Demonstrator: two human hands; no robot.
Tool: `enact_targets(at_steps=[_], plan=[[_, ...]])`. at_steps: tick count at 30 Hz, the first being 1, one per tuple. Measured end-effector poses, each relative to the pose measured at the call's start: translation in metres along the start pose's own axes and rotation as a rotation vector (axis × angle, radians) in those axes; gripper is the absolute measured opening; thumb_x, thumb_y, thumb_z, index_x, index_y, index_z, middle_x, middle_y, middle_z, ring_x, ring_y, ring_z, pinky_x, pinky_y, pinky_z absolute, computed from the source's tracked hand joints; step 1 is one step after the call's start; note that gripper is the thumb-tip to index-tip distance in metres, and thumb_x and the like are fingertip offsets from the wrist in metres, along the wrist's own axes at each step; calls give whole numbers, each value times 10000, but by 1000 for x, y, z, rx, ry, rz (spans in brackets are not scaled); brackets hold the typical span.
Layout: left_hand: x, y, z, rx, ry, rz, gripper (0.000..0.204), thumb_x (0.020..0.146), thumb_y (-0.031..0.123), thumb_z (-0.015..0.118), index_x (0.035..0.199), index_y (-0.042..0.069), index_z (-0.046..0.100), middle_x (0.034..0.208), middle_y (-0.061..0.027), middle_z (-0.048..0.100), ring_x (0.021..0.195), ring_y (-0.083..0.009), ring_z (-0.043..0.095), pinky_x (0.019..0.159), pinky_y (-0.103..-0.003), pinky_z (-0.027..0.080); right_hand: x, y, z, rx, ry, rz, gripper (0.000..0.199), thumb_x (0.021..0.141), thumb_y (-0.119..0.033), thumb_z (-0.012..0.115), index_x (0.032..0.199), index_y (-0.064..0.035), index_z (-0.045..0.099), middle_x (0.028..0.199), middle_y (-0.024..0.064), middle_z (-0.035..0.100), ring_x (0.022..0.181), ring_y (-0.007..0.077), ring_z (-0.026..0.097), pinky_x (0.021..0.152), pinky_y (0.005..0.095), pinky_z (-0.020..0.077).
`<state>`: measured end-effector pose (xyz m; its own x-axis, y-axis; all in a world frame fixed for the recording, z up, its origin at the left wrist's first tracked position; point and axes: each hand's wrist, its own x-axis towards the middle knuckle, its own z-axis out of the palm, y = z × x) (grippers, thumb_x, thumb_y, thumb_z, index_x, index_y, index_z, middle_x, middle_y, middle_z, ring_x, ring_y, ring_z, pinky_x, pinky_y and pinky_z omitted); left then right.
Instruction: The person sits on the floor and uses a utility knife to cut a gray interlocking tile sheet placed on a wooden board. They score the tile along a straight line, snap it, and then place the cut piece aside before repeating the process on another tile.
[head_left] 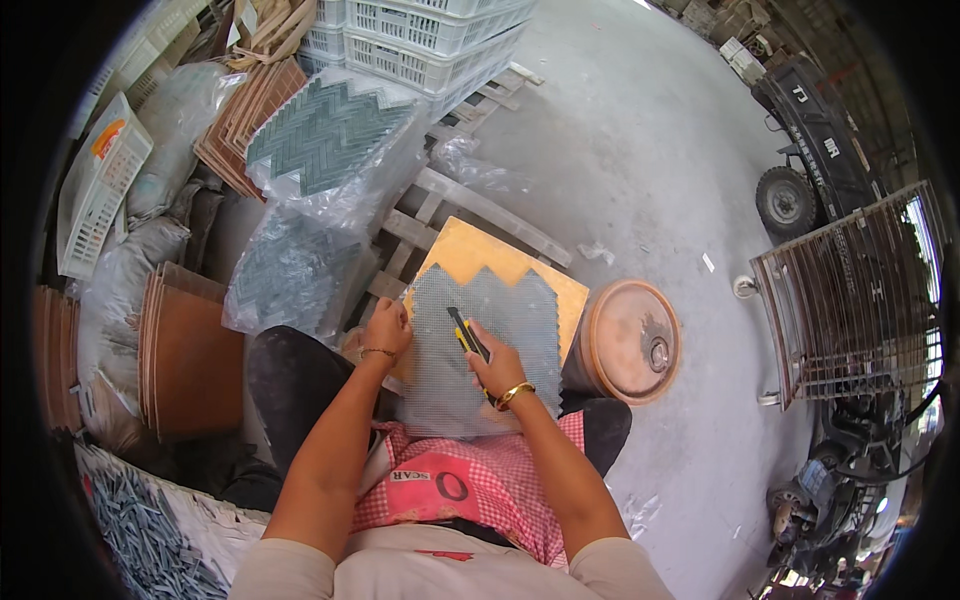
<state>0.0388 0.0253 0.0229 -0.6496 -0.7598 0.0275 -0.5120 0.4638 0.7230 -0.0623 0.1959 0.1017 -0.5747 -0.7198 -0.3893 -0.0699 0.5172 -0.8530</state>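
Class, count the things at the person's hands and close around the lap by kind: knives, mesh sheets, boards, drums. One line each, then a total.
Utility knife: 1
Mesh sheet: 1
Yellow board: 1
Drum: 1
Total: 4

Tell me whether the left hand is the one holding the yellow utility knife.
No: the right hand grips the yellow utility knife over the mesh sheet, while the left hand holds the sheet's left edge.

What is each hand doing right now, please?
Left hand: fingers closed on the left edge of the mesh-backed tile sheet, pinning it down.
Right hand: fingers closed around a yellow and black utility knife resting on the sheet.
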Motion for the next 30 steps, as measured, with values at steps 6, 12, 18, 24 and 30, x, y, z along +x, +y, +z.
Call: enact_targets(at_steps=[6,12,18,24,30], plan=[[-1,-6,6,10,1,-71,103,657,56,604,665,22,507,820,-117,473,725,-298,521,643,-363,424,3,3,11,-195,46,-123,536,772,-113,534,1266,-200,345,917,170,595,567,238,584,553,334,490],[-4,-5,8,-35,28,-84,104,642,37,613,684,17,519,783,-126,499,722,-304,521,648,-356,422,24,-6,29,-650,-59,-168,550,760,-151,539,1263,-218,326,787,183,588,703,355,561,653,427,454],[-9,1,7,-16,53,-73,71,641,57,591,678,27,537,712,-129,510,690,-292,523,629,-363,413,37,-6,42,-830,-136,-206,473,790,-155,471,1240,-241,352,725,188,576,648,340,564,584,434,451],[-12,4,7,-56,94,-114,70,662,29,564,684,30,497,739,-137,496,713,-326,512,634,-387,410,40,-6,44,-949,-162,-266,476,789,-125,434,1238,-258,348,699,175,575,623,334,567,548,431,451],[-13,6,8,-98,120,-106,65,659,5,547,683,26,490,736,-140,490,704,-332,511,626,-386,409,40,-11,43,-972,-189,-263,482,785,-103,420,1235,-259,348,693,174,571,612,334,564,539,430,447]])
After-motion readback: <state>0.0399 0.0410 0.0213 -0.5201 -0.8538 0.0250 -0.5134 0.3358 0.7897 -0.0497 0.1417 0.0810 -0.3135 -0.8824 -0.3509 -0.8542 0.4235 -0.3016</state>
